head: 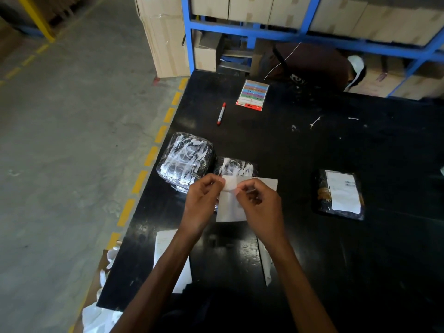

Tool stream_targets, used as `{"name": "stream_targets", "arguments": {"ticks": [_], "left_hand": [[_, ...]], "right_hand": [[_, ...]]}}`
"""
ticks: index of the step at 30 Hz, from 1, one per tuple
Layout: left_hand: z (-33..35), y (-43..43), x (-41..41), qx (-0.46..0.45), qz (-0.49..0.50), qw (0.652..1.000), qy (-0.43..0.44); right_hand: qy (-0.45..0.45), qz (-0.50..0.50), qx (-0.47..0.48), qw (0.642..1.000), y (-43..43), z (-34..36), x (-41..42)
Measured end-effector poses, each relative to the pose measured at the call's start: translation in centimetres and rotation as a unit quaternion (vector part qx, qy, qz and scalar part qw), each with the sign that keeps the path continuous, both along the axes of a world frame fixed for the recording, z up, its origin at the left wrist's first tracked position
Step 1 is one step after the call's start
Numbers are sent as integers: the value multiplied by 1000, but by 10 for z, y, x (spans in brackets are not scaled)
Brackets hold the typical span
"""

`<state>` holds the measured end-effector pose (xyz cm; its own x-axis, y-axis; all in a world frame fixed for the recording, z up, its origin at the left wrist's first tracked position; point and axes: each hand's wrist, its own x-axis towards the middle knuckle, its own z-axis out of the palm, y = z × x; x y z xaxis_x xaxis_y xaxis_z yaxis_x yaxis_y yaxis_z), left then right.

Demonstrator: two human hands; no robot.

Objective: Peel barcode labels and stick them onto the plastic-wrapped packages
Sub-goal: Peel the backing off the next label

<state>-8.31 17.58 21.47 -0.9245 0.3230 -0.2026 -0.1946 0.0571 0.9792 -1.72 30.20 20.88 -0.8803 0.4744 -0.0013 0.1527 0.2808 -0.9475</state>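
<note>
Head view: left hand (204, 200) and right hand (260, 203), grips pinched on label sheet (230, 207), table (312, 236) open rightward.

Black glossy table (312, 236) carrying pale scuffs and glare. Near its left edge, a clear-wrapped package (184, 157) showing black contents streaked with white; just beside it a second package (236, 167) of the same black-and-white streaking. White label sheet (230, 207) held over the table's middle. Toward the right edge, a black package (338, 194) with an amber patch and a white label bearing dark barcode bars. Near the far edge, a red-and-white marker (221, 113) and a card (252, 95) striped tan, orange, blue, green, purple and white above a red base. Grey floor (72, 140) with dashed yellow line; blue rack (312, 37) holding tan boxes.
</note>
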Motion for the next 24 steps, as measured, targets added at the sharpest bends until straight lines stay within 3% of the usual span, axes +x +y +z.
{"name": "stream_targets", "arguments": {"ticks": [8,12,19,24], "left_hand": [[-33,-1,-57,-125,78,987,-72],[-33,3,-89,-214,113,970,-14],[-18,21,-115,-326,169,927,77],[-9,23,-123,-302,215,921,119]], "right_hand": [[-64,-22,-134,989,7,-13,14],[-68,-53,-135,987,28,-7,34],[42,-189,-128,973,57,35,60],[127,-258,-128,949,68,55,60]]}}
